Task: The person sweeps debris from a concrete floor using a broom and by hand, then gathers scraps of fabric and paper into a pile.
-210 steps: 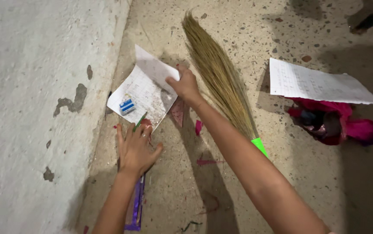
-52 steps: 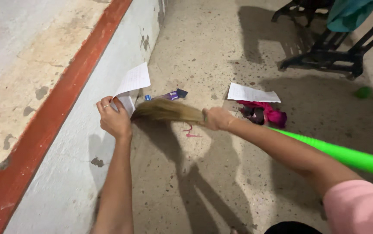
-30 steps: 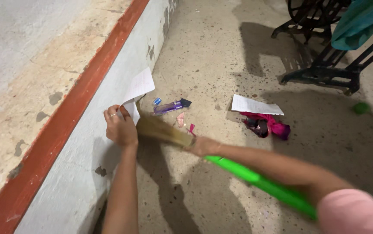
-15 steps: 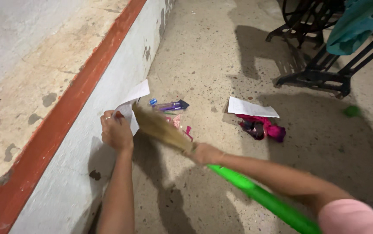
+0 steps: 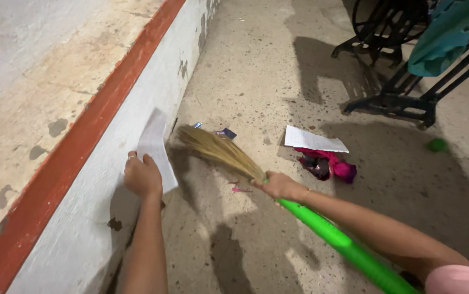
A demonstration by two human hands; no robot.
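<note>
Green plastic forms the handle of the broom [image 5: 278,190], which the right hand [image 5: 279,185] grips with fingers wrapped tight just where the straw bristles begin. The bristles slant up and to the left across the floor [image 5: 245,71], their tips close to a few small scraps [image 5: 224,132] lying at the foot of the wall [image 5: 82,218]. The left hand [image 5: 143,177] is closed on the lower part of a white sheet [image 5: 155,148], holding it on edge beside the wall. The sheet stands just left of the bristles, apart from them. Further right, a second paper [image 5: 313,140] lies flat, its near edge over a crumpled pink cloth [image 5: 330,165]. A small green ball [image 5: 437,145] sits well off to the right, near a black iron stand [image 5: 392,103] draped with teal fabric [image 5: 444,35].
</note>
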